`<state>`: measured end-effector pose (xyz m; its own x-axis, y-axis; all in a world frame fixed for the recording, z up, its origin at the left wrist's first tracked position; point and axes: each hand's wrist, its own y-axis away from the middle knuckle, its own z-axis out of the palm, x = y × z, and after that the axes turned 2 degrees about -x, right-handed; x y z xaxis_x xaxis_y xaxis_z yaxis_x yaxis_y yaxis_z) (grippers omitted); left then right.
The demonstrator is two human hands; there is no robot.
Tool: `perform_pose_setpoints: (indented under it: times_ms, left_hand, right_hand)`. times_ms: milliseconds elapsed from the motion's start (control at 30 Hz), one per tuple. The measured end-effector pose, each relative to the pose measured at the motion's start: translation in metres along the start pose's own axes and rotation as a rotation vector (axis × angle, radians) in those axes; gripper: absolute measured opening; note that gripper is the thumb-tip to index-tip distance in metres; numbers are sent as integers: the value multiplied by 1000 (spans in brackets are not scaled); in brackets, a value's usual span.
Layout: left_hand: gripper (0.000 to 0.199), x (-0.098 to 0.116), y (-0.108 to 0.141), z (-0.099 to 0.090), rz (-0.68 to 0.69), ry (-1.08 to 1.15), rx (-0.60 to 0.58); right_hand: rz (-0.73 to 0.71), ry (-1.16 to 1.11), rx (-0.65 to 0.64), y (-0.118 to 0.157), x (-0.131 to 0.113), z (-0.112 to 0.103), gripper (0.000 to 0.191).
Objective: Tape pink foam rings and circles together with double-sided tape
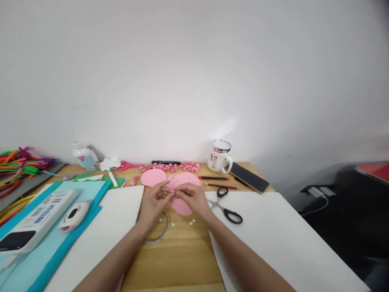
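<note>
Pink and tiny, a paper piece (172, 191) sits between the fingertips of both hands, near the centre of the frame, a little below the middle. The left hand (156, 201) pinches it between thumb and fingers, and the right hand (194, 199) meets it from the other side in a similar pinch; the piece is too small and too covered for its shape to be told.

Just behind and beneath the hands lies a spread of pink discs (182, 208), with a second stack (153, 177) beside it, toward the left. Pink curls (190, 166) are scattered above these, along the wall, near a black marker (166, 162).

Right of centre, a white mug (215, 161) stands upright beside a phone (249, 177); two pencils (214, 178) lie below the mug. Open scissors (233, 216) with black handles rest at the edge of a white sheet (273, 243) in the lower right.

At bottom centre, a tape ring (167, 228) lies flat on the wooden table (173, 267) near the left wrist, and small white bits (191, 223) dot the wood. Blue sheets (88, 194) at lower left carry a white device (42, 221).
</note>
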<state>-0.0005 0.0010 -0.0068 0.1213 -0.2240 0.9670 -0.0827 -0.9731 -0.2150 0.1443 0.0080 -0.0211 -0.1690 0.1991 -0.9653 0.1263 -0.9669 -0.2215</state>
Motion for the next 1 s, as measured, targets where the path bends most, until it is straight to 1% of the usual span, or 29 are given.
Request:
perform_pose_setpoints:
  times_ms: [67, 133, 333, 400, 500, 633, 767, 867, 933, 1000]
  left_hand:
    - [42, -2, 0, 0, 30, -49, -19]
    - [42, -3, 0, -1, 41, -81, -43]
    - [41, 1, 1, 1, -23, -45, -87]
    - [42, 2, 1, 2, -46, -27, -103]
    - [42, 3, 1, 1, -44, -30, -104]
    - [39, 2, 1, 1, -2, -94, -85]
    - [37, -2, 2, 0, 114, -215, -80]
    - [36, -3, 2, 0, 154, -233, -94]
    - [37, -2, 2, 2, 132, -197, -85]
    - [39, 1, 2, 4, 95, -148, -70]
  right_hand:
    - [-31, 67, -22, 0, -1, -1, 12]
    - [-32, 75, -41, 0, -2, -2, 11]
    - [7, 48, -82, 0, -2, -5, 15]
    - [-14, 92, -91, 0, 0, -6, 16]
    - [-87, 210, -119, 0, 0, -8, 14]
    - [-191, 345, -131, 1, -3, -8, 12]
    - [-249, 417, -132, 1, -6, -6, 9]
    - [-250, 441, -100, 1, -5, -5, 8]
    - [-214, 413, -74, 2, -2, -4, 9]
    - [-160, 324, -42, 3, 0, 0, 9]
